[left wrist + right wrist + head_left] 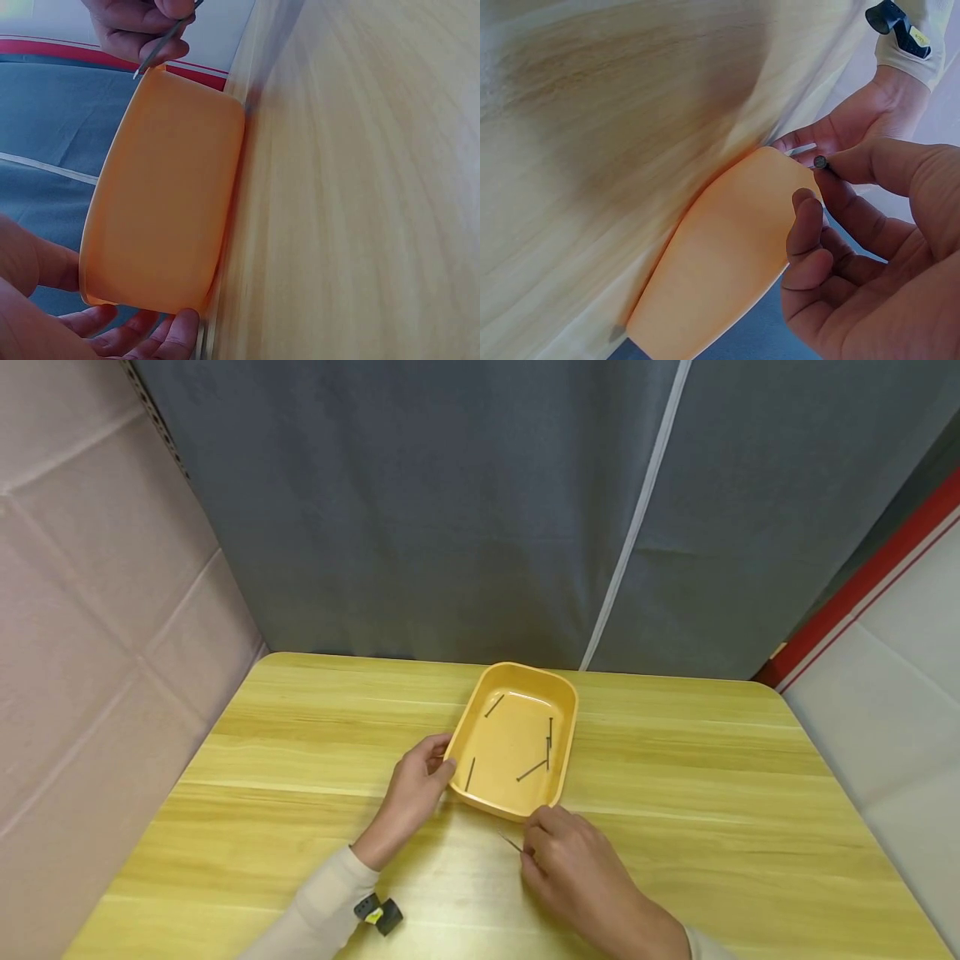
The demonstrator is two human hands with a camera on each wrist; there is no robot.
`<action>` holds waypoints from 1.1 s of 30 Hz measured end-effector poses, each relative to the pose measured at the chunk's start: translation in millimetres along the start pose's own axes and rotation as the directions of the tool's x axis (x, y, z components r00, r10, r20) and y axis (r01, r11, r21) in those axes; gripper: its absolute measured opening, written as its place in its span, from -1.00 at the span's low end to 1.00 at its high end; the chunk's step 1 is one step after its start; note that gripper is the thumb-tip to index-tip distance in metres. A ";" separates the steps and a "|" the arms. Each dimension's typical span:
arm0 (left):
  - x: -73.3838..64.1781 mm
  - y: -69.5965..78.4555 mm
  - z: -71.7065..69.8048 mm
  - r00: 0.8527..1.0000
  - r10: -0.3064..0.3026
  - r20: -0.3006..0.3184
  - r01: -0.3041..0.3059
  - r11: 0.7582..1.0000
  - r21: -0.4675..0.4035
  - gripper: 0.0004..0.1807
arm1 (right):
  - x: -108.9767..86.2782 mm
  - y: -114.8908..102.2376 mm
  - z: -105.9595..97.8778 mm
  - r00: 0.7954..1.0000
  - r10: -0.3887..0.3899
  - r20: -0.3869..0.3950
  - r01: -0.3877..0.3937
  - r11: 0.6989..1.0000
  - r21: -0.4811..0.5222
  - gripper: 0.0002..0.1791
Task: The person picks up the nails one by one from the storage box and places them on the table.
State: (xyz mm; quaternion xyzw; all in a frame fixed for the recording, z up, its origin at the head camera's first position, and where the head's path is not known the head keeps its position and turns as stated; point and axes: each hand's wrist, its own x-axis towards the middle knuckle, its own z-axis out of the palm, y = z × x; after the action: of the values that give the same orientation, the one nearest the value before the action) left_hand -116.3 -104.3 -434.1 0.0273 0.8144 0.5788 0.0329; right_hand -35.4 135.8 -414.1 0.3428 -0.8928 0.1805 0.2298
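A yellow-orange plastic tray (498, 735) rests on the wooden table with several dark nails inside, such as one nail (494, 706) near its far left corner. My left hand (415, 781) grips the tray's left near corner, thumb at the rim and the other fingers against the outer wall. Just beyond the near right corner, my right hand (573, 864) pinches a nail (166, 41) between thumb and index finger. In the right wrist view the flat nail head (820, 162) shows at the fingertips. Whether the right hand's curled fingers touch the tray's rim I cannot tell.
The pale wooden table (712, 777) extends to both sides of the tray. A dark grey curtain (420, 527) hangs behind its far edge. White padded walls stand left and right, the right one (900, 693) with a red band. A black device is strapped at the left wrist.
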 end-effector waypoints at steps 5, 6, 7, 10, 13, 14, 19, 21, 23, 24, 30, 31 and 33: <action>-0.3 0.4 0.5 1.000 0.002 0.000 -0.002 1.000 -0.001 -0.49 | -2.2 1.0 0.9 1.000 0.011 0.013 -0.011 1.000 -0.006 -0.70; -0.3 0.5 0.6 1.000 0.003 0.000 -0.003 1.000 0.000 -0.49 | -2.8 1.2 1.0 1.000 0.015 0.019 -0.015 1.000 -0.006 -0.70; -0.2 0.4 0.7 1.000 0.004 0.000 -0.004 1.000 0.000 -0.49 | -3.4 1.4 1.1 0.999 0.021 0.026 -0.021 1.000 -0.006 -0.70; 0.5 0.6 1.2 1.000 0.004 0.000 -0.004 1.000 -0.002 -0.49 | -5.2 1.9 1.6 0.998 0.036 0.046 -0.036 0.999 -0.006 -0.69; 0.8 0.8 1.7 1.000 0.007 -0.001 -0.007 1.000 0.002 -0.49 | -6.1 2.4 2.1 0.997 0.044 0.062 -0.044 0.999 -0.010 -0.69; 0.8 1.0 1.9 1.000 0.007 -0.002 -0.007 1.000 0.003 -0.49 | -6.5 2.6 2.3 0.997 0.046 0.066 -0.045 0.999 -0.013 -0.69; 1.3 0.5 2.3 1.000 0.002 -0.005 -0.002 1.000 -0.002 -0.49 | -9.1 3.9 3.8 0.992 0.073 0.102 -0.070 0.997 -0.029 -0.66; 1.4 0.0 2.1 1.000 0.004 -0.003 -0.004 1.000 -0.004 -0.49 | -10.1 4.4 4.8 0.989 0.086 0.121 -0.083 0.996 -0.035 -0.64; 1.3 -0.2 1.9 1.000 0.006 -0.001 -0.006 1.000 -0.005 -0.49 | -10.9 5.0 6.1 0.986 0.097 0.137 -0.092 0.995 -0.043 -0.62; 1.1 -0.3 1.8 1.000 0.007 0.000 -0.007 1.000 -0.007 -0.49 | -11.4 5.4 6.8 0.985 0.100 0.144 -0.095 0.994 -0.045 -0.61; -0.1 -1.7 2.1 1.000 0.000 0.002 0.001 1.000 -0.021 -0.49 | -14.4 8.9 10.4 0.978 0.115 0.175 -0.107 0.993 -0.053 -0.64; -0.2 -2.0 2.3 1.000 -0.002 0.004 0.002 1.000 -0.025 -0.50 | -14.8 9.6 11.0 0.977 0.118 0.180 -0.110 0.992 -0.056 -0.66; -1.0 -2.3 2.4 1.000 0.000 0.008 0.000 1.000 -0.030 -0.50 | -15.9 10.9 12.4 0.973 0.126 0.191 -0.117 0.991 -0.059 -0.68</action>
State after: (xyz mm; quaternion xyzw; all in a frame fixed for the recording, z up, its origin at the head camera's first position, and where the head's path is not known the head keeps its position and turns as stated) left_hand -115.1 -102.8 -437.0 0.0290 0.8056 0.5906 0.0365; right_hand -36.1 145.9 -434.7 0.2980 -0.9343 0.1387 0.1381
